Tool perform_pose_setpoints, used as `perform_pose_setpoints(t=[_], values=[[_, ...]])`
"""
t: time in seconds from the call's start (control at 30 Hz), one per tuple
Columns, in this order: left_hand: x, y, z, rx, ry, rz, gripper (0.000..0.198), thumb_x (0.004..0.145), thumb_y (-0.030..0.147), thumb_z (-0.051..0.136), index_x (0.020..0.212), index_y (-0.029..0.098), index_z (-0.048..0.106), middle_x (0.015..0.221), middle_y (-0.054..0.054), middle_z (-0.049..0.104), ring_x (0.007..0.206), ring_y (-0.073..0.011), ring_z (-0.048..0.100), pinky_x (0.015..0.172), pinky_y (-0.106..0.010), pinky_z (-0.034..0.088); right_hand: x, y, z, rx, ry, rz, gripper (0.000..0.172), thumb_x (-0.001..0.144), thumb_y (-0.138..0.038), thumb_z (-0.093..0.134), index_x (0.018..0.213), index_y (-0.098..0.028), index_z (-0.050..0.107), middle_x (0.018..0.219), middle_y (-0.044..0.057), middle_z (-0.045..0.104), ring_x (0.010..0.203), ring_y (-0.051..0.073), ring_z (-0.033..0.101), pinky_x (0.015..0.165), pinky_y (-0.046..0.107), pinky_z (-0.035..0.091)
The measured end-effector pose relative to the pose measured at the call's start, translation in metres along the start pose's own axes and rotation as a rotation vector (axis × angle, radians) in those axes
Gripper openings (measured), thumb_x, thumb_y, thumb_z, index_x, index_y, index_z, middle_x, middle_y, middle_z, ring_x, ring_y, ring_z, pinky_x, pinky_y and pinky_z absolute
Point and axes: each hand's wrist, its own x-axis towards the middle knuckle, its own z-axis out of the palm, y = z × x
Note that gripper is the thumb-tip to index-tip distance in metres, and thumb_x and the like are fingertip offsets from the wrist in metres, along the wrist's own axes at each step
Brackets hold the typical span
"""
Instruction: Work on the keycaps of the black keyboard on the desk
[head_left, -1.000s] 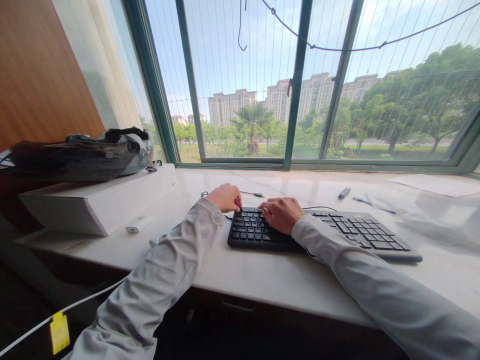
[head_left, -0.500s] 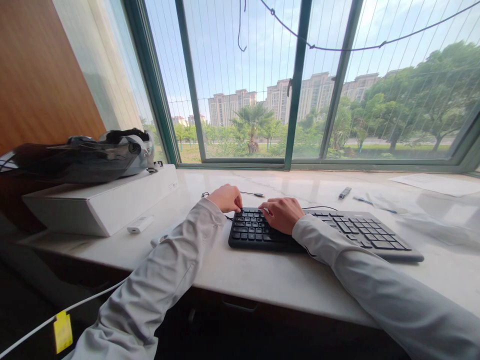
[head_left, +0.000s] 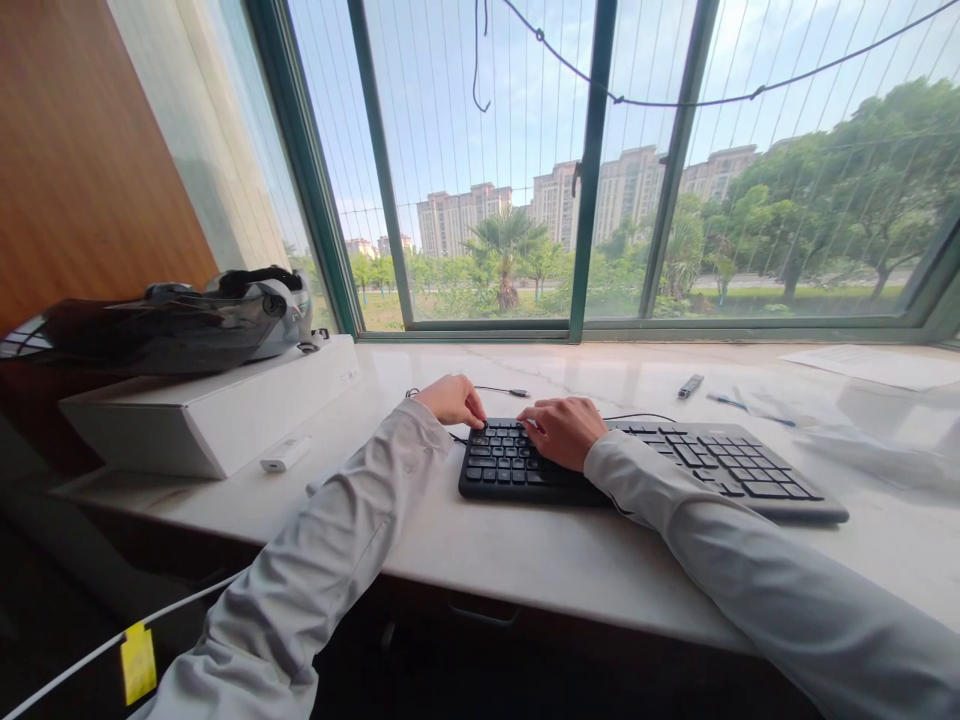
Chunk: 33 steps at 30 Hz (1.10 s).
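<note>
A black wired keyboard (head_left: 720,465) lies on the pale stone sill (head_left: 525,550) under the window. My left hand (head_left: 452,400) is at the keyboard's top left corner, fingers curled under in a loose fist, fingertips on the corner keys. Over the left block of keys rests my right hand (head_left: 564,430), its fingers bent down onto them and holding nothing. Both arms wear light grey sleeves.
A white box (head_left: 217,415) at the left carries a dark bag and a helmet (head_left: 225,315). A small white stick (head_left: 285,453) lies beside it. A thin cable (head_left: 499,390), a small dark stick (head_left: 688,386) and papers (head_left: 870,365) lie behind the keyboard.
Both hands stay on the keyboard with only slight finger shifts. The view has drifted a little, so everything sits slightly lower and to the right.
</note>
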Motion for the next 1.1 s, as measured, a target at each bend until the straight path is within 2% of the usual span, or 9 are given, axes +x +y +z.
perform_pose_setpoints(t=[0.3,0.43,0.57,0.7,0.9,1.1], values=[[-0.007,0.012,-0.002,0.09,0.01,0.025,0.02,0.068,0.022,0.069,0.086,0.019,0.077,0.083,-0.003,0.075,0.082,-0.0147,0.067,0.073,-0.019,0.05,0.0,0.0,0.002,0.008,0.01,-0.011,0.041,0.095,-0.039,0.03,0.109,-0.031,0.067,0.104,0.003,0.071,0.09,0.021,0.065,0.075,0.031,0.042],[-0.01,0.018,-0.001,0.198,0.04,0.061,0.02,0.067,0.015,0.066,0.083,0.021,0.077,0.082,-0.002,0.074,0.082,-0.0147,0.067,0.077,-0.02,0.049,0.0,-0.002,-0.002,0.041,0.01,-0.021,0.041,0.095,-0.039,0.031,0.113,-0.032,0.066,0.106,0.003,0.07,0.094,0.02,0.063,0.079,0.031,0.041],[-0.015,0.027,0.002,0.338,0.086,0.059,0.028,0.063,0.009,0.062,0.083,0.022,0.077,0.083,-0.003,0.074,0.082,-0.0166,0.067,0.077,-0.022,0.049,-0.002,-0.012,-0.009,0.081,0.032,-0.096,0.042,0.097,-0.042,0.029,0.118,-0.033,0.064,0.103,0.004,0.069,0.095,0.019,0.062,0.08,0.03,0.04],[-0.018,0.031,0.004,0.418,0.095,0.065,0.028,0.063,0.012,0.06,0.084,0.021,0.077,0.081,-0.008,0.073,0.08,-0.0198,0.066,0.073,-0.025,0.05,-0.001,-0.024,-0.008,0.087,-0.001,-0.194,0.042,0.097,-0.045,0.029,0.128,-0.038,0.056,0.1,0.004,0.065,0.089,0.017,0.061,0.079,0.029,0.039],[-0.017,0.028,0.005,0.395,0.087,0.082,0.027,0.062,0.015,0.059,0.083,0.02,0.077,0.08,-0.008,0.072,0.078,-0.019,0.065,0.07,-0.023,0.049,0.001,-0.027,0.0,0.081,-0.072,-0.183,0.045,0.097,-0.049,0.025,0.136,-0.039,0.047,0.105,0.004,0.061,0.085,0.017,0.061,0.075,0.029,0.038],[-0.018,0.027,0.001,0.352,0.094,0.061,0.028,0.061,0.016,0.059,0.082,0.022,0.077,0.077,-0.006,0.073,0.078,-0.0176,0.065,0.067,-0.022,0.048,0.002,-0.028,0.0,0.058,-0.053,-0.173,0.047,0.098,-0.047,0.022,0.134,-0.037,0.05,0.099,0.004,0.062,0.082,0.017,0.059,0.075,0.031,0.036]])
